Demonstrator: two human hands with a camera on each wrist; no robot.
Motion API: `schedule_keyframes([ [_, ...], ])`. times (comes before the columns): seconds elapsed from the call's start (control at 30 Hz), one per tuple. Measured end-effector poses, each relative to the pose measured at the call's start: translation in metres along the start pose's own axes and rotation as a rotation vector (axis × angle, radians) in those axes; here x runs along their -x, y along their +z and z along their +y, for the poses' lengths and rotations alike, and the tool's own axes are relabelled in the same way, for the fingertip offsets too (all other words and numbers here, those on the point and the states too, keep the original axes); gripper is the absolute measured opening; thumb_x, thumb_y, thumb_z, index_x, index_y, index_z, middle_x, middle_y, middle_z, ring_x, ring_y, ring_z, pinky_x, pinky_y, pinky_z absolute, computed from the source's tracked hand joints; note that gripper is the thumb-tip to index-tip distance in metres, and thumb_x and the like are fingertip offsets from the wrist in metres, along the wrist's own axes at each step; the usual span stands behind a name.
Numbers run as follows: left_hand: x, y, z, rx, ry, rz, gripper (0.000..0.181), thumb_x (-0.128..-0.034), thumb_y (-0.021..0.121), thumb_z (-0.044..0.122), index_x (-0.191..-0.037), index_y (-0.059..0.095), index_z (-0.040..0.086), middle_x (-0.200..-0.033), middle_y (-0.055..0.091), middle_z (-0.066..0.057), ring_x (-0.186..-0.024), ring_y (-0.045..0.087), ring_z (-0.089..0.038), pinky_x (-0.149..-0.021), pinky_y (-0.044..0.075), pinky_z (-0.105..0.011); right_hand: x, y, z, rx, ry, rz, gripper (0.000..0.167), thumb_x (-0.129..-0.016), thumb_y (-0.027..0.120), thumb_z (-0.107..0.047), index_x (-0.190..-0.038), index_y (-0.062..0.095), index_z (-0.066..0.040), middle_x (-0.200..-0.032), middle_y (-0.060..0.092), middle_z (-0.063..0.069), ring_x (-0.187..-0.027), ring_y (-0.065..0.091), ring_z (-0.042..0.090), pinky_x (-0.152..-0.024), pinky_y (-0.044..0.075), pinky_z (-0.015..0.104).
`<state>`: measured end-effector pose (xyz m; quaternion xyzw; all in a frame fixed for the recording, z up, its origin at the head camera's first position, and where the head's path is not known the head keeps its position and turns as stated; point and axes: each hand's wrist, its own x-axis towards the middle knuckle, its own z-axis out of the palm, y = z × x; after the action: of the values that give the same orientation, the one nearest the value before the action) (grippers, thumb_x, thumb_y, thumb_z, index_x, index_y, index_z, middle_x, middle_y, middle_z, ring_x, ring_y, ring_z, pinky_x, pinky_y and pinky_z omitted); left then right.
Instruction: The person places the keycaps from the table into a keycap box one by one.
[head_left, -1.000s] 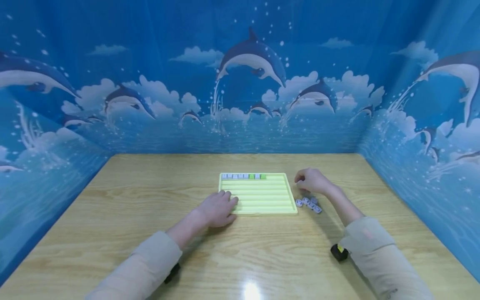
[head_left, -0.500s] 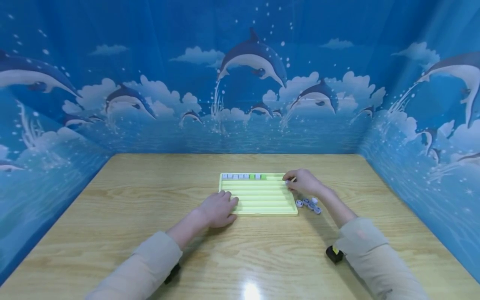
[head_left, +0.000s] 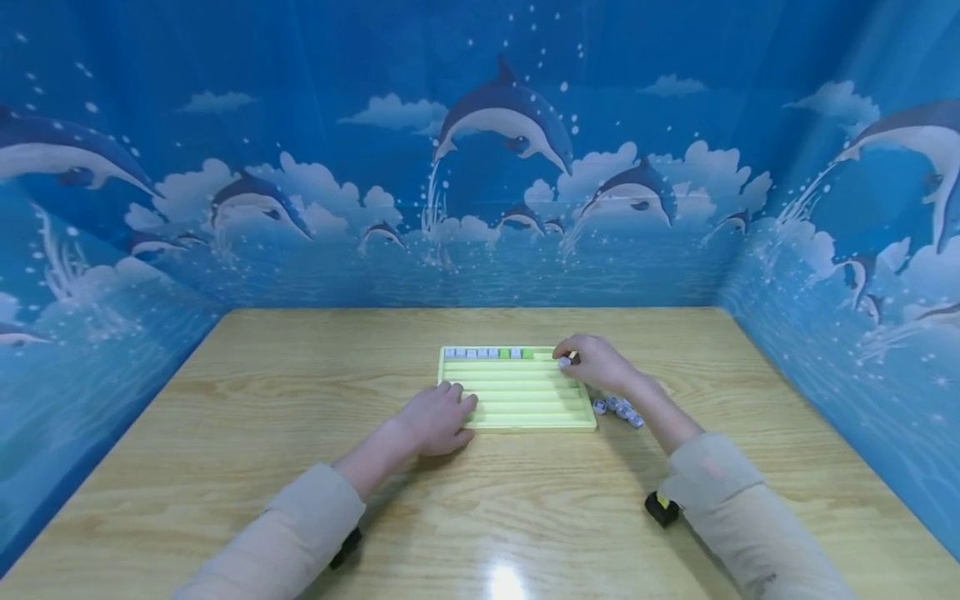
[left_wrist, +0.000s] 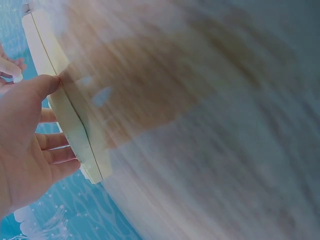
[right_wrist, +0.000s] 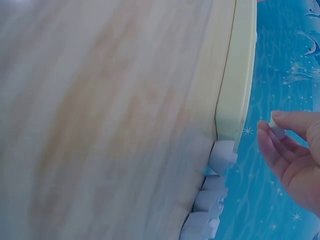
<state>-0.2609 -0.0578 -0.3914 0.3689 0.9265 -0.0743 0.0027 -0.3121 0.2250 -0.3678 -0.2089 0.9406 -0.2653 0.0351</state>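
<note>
My right hand (head_left: 600, 362) pinches a small white keycap (right_wrist: 276, 129) between thumb and fingers, above the right part of a pale yellow-green grooved tray (head_left: 525, 396). White and green keycaps (head_left: 482, 353) line the tray's back groove, starting from its left end. My left hand (head_left: 437, 418) rests at the tray's left front corner. In the left wrist view, its thumb (left_wrist: 47, 85) touches the front side while the fingers reach over the edge. More white keycaps (head_left: 619, 410) lie loose just right of the tray; part of that pile is behind my right wrist.
The wooden table (head_left: 300, 367) holds the tray near its middle. A blue curtain (head_left: 337, 275) with printed dolphins surrounds the back and both sides.
My right hand has moved left from above the loose pile to over the tray's back right area, carrying a keycap. The left hand and tray stay put.
</note>
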Motion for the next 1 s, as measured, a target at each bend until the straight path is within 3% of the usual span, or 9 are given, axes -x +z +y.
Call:
schedule_keyframes([
  [0.33, 0.001, 0.001, 0.000, 0.001, 0.001, 0.000, 0.046, -0.0920, 0.052, 0.039, -0.123, 0.051, 0.005, -0.105, 0.054, -0.013, -0.095, 0.051, -0.023, -0.084, 0.045, -0.036, -0.009, 0.004, -0.005, -0.005, -0.029, -0.020, 0.032, -0.085, 0.060, 0.004, -0.116, 0.058, 0.007, -0.113, 0.057, 0.020, -0.090, 0.061, 0.025, -0.072, 0.052, 0.030],
  [0.63, 0.000, 0.002, -0.001, -0.007, -0.001, 0.015, 0.047, -0.0917, 0.052, 0.039, -0.124, 0.051, 0.005, -0.106, 0.054, -0.013, -0.096, 0.051, -0.024, -0.086, 0.045, -0.036, -0.024, 0.003, -0.010, 0.066, 0.034, 0.023, 0.026, -0.085, 0.063, -0.007, -0.108, 0.061, 0.004, -0.099, 0.063, 0.013, -0.090, 0.058, 0.026, -0.077, 0.050, 0.036],
  [0.87, 0.000, 0.003, -0.001, -0.005, 0.000, 0.011, 0.047, -0.0917, 0.052, 0.039, -0.123, 0.051, 0.005, -0.106, 0.054, -0.013, -0.095, 0.051, -0.024, -0.084, 0.046, -0.036, -0.034, 0.003, -0.011, 0.057, 0.125, 0.015, 0.021, -0.086, 0.063, -0.012, -0.102, 0.061, 0.001, -0.091, 0.061, 0.010, -0.078, 0.056, 0.021, -0.069, 0.049, 0.033],
  [1.0, -0.001, 0.002, -0.001, -0.014, -0.001, 0.017, 0.047, -0.0918, 0.052, 0.040, -0.123, 0.051, 0.005, -0.105, 0.054, -0.013, -0.094, 0.051, -0.023, -0.083, 0.046, -0.035, -0.041, 0.004, -0.011, 0.039, 0.142, 0.026, 0.025, -0.088, 0.060, -0.012, -0.108, 0.059, 0.003, -0.093, 0.060, 0.011, -0.079, 0.055, 0.022, -0.067, 0.048, 0.032],
])
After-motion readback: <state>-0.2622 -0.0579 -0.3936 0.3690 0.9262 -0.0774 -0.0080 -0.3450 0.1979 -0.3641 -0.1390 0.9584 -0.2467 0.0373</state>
